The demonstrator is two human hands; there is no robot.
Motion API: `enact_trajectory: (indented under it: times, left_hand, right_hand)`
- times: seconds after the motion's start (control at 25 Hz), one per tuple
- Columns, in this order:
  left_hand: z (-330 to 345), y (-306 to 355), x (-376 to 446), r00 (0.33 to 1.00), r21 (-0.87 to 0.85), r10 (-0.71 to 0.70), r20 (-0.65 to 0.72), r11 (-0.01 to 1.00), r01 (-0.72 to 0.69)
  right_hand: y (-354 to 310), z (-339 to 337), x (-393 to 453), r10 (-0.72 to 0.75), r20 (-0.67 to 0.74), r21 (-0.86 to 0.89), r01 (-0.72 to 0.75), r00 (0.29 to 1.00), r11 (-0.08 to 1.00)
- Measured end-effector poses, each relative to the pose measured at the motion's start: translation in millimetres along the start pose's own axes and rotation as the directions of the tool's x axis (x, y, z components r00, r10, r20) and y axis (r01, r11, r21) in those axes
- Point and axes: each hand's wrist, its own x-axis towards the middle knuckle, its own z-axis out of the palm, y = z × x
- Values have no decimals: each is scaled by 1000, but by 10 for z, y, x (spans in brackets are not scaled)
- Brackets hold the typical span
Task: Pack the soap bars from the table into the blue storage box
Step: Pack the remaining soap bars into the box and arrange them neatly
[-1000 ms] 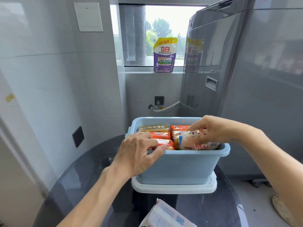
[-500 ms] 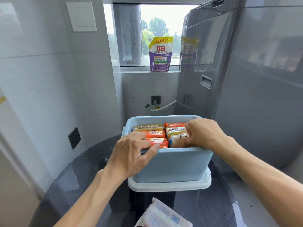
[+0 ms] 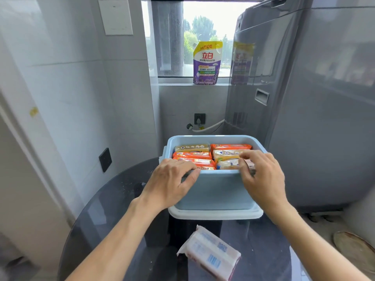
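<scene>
The blue storage box (image 3: 215,191) stands on a white lid (image 3: 215,214) on a round dark glass table (image 3: 113,209). Inside, several wrapped soap bars (image 3: 192,155) stand on edge in two rows, orange and yellowish. My left hand (image 3: 170,183) grips the box's near rim at the left, thumb on the outer wall. My right hand (image 3: 261,177) reaches over the near right rim, fingertips pressed on a pale wrapped soap bar (image 3: 229,164) lying in the box. One more wrapped soap bar (image 3: 211,254), whitish-pink with blue print, lies on the table in front of the box.
A grey washing machine (image 3: 314,108) stands close on the right, a tiled wall on the left. A purple detergent pouch (image 3: 207,63) sits on the window sill behind. A wall socket and a white hose (image 3: 207,126) are behind the box.
My right hand has pushed the pale soap bar down into the box's near right corner and drawn back toward the rim. My left hand stays on the rim.
</scene>
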Motion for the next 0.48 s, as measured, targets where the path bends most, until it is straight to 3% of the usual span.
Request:
enact_trajectory:
  times: [0.08,0.16,0.24,0.32,0.4,0.48]
  left_hand:
    - [10,-28,-58,999,39,-12,31,999,11]
    - [32,-40,-83,999,81,-21,38,997,18]
    - [34,-31,-80,999,78,-29,34,997,26]
    - [19,-10,-81,1000,60,-23,14,998,22]
    - [21,-13,-84,1000,53,-15,-3,998,15]
    - [31,-31,-104,1000,51,-17,-23,999,18]
  right_hand:
    - [-166,-29,-273,-209,-43,41,211,977,977]
    - [-350,-81,-460,-364,83,124,353,928,927]
    - [-504,-124,-642,-380,345,232,314,858,921]
    - [-561,-138,-818,-373,655,272,255,658,928]
    - [-529,-99,-961,-347,794,223,293,499,930]
    - [-503,-83,-1016,-278,843,151,294,460,944]
